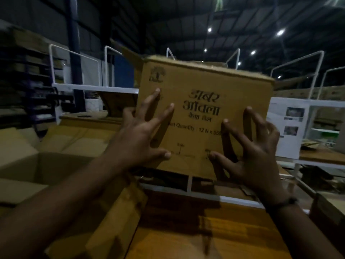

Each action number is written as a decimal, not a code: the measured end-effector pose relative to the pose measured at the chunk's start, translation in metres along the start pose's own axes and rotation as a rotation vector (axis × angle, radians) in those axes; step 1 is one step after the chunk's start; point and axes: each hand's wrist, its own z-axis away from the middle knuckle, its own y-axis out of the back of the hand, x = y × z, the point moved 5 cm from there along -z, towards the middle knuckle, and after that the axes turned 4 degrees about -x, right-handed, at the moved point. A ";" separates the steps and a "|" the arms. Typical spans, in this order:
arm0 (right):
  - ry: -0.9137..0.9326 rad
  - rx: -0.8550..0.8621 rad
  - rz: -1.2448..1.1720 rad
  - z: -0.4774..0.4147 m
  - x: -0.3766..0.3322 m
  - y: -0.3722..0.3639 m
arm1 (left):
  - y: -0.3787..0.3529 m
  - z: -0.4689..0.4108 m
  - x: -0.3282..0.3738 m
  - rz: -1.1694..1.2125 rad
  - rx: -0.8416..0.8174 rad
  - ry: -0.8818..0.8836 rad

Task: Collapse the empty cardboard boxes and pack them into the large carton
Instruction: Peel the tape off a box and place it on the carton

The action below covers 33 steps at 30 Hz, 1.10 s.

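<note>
At the bottom of the view, flat cardboard lies under both forearms, with an open carton to the left. Beyond a white rail, the left hand presses spread, straight fingers on the box, and the right hand sets arched, wide-spread fingertips on it. The box is up in front of the person, its printed face toward the camera and its long axis running left to right, with the top edge dipping rightward. One flap sticks up behind its left corner. The box hides the middle of the white racks behind it; a printed sheet hangs to the right. Roof lights glow far off.
</note>
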 end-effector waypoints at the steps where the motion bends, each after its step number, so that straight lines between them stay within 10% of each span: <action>1: 0.008 0.014 0.008 -0.005 -0.005 -0.002 | 0.007 0.000 -0.005 -0.011 0.004 0.002; 33: -0.041 -0.084 0.026 -0.109 -0.420 -0.242 | 0.099 0.145 -0.463 -0.106 0.011 0.049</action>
